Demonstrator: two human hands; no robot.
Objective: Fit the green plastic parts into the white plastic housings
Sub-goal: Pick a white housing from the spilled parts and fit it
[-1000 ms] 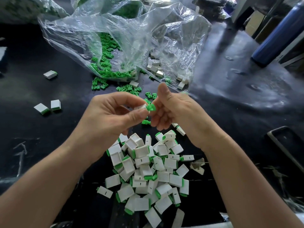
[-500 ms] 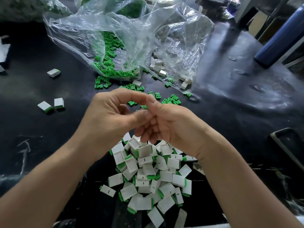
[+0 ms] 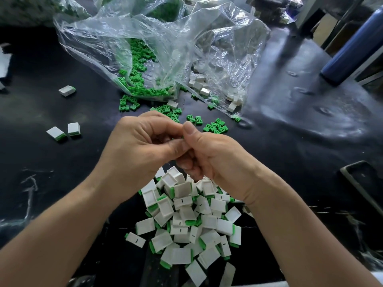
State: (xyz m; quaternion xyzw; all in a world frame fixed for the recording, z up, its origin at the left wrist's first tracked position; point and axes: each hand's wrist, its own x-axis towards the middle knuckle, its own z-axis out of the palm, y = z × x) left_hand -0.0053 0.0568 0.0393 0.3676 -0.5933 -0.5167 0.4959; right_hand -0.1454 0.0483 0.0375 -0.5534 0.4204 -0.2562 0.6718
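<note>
The left hand (image 3: 145, 146) and right hand (image 3: 209, 156) curl fingertip to fingertip; I cannot tell what they pinch. Boxy white housings (image 3: 186, 220) heap beneath; small green parts (image 3: 215, 126) spill from a crinkled bag (image 3: 165, 48).

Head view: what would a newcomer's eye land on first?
The left hand and right hand press together mid-frame, and what they pinch is mostly hidden. Just below them lies a heap of white housings with green edges. Behind them, a crumpled clear bag spills green parts onto the dark table.
</note>
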